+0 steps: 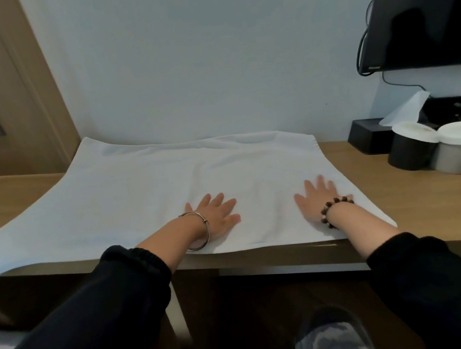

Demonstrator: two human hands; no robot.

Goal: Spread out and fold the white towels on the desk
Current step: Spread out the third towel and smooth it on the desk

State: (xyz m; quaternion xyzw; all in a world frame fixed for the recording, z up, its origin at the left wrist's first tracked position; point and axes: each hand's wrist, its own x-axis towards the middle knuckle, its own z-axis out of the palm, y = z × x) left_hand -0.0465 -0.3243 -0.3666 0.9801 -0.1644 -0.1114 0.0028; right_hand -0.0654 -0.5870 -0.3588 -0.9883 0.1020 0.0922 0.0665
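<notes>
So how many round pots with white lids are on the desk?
2. The black pot stands at the right end of the desk; the pale pot stands beside it, further right. More may be hidden past the frame's edge.

Towel [146, 193] – soft matt white cloth; desk [412, 199] – smooth matt wood.

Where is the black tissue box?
In the head view, the black tissue box sits far right on the desk, below the screen and just behind two rolls, right of the towel.
</notes>
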